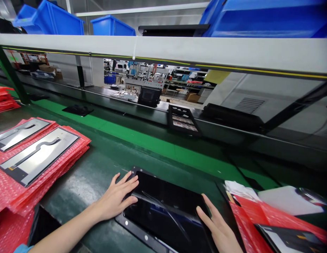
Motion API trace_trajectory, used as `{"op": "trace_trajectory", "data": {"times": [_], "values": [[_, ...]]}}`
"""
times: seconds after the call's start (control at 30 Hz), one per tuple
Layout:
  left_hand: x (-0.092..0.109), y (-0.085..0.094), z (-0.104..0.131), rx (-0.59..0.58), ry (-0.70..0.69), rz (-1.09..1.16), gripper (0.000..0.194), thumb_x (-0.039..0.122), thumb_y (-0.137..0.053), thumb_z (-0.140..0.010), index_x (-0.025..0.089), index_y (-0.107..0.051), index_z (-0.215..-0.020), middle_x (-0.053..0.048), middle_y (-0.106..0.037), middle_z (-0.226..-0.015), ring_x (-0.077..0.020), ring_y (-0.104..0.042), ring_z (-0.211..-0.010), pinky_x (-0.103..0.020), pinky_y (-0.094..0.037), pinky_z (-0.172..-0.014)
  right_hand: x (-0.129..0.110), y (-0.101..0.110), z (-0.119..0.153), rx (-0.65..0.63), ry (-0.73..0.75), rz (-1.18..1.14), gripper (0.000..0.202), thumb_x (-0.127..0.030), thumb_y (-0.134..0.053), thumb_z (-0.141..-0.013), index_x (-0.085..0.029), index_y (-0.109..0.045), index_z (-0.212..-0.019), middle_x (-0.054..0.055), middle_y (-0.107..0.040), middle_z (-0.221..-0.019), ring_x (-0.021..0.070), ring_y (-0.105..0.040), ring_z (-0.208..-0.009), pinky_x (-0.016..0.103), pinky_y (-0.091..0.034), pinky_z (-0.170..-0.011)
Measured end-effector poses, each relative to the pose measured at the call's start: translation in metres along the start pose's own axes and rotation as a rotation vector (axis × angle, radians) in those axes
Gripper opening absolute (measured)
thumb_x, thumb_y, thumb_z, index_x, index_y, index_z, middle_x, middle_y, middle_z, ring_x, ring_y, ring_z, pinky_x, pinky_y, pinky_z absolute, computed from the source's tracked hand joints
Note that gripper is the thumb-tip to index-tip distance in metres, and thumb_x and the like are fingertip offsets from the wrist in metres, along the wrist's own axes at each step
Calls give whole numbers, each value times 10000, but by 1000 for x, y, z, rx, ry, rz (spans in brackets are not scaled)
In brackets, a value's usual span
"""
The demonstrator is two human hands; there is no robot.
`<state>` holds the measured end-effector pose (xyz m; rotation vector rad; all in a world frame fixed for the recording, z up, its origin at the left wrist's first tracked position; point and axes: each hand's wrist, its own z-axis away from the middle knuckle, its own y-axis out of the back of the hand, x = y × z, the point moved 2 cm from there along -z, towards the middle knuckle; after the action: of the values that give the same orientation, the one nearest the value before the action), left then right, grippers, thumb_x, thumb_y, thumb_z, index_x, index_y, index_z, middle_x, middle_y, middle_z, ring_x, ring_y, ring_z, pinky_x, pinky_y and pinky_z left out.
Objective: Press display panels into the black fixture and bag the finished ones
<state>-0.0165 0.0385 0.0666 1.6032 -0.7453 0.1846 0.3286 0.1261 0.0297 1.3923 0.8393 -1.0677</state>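
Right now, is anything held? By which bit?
The left grip lies open on the black panel's left end; the right grip meets its right edge, whether clasping I can't tell.

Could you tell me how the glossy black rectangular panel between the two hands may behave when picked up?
The glossy black rectangular panel is probably stiff, as its visible edges look straight. Its reflective surface suggests it could be slippery and easily scratched. Being flat, it seems unlikely to roll.
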Motion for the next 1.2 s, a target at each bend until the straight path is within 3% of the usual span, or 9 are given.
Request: {"op": "trace_trajectory", "data": {"times": [0.33,0.63,1.03,1.2], "values": [[2,1,0,-19,19,6,545,403,-424,-1029,336,-243,-1538,-40,-333,-1575,-246,-193,-1498,-622,-152,-1189,-26,-3,15,-66,-69,-21,1011,-695,-681,-691,-169,-376,-1499,52,-301,-1588,284,-221,-1463,367,-183,-1182],[2,0,-1,-34,26,1,562,428,-432,-1023,350,-227,-1540,-27,-333,-1576,-241,-201,-1497,-611,-132,-1197,-27,-6,15,-55,-86,-20,1075,-731,-660,-653,-153,-352,-1505,60,-286,-1598,250,-194,-1478,339,-142,-1187],[-2,-1,0,-34,32,1,558,446,-434,-1019,354,-245,-1536,-23,-341,-1574,-229,-188,-1500,-566,-120,-1211,-24,-6,15,-27,-79,2,1120,-745,-672,-586,-166,-373,-1498,83,-314,-1584,283,-243,-1464,381,-152,-1197],[-11,-7,0,-10,104,0,499,458,-327,-1042,300,-338,-1515,-57,-120,-1637,-258,-35,-1517,-552,-174,-1203,-29,-6,17,2,-79,26,1136,-747,-679,-564,-168,-386,-1496,86,-332,-1574,297,-280,-1450,403,-172,-1198]]}}
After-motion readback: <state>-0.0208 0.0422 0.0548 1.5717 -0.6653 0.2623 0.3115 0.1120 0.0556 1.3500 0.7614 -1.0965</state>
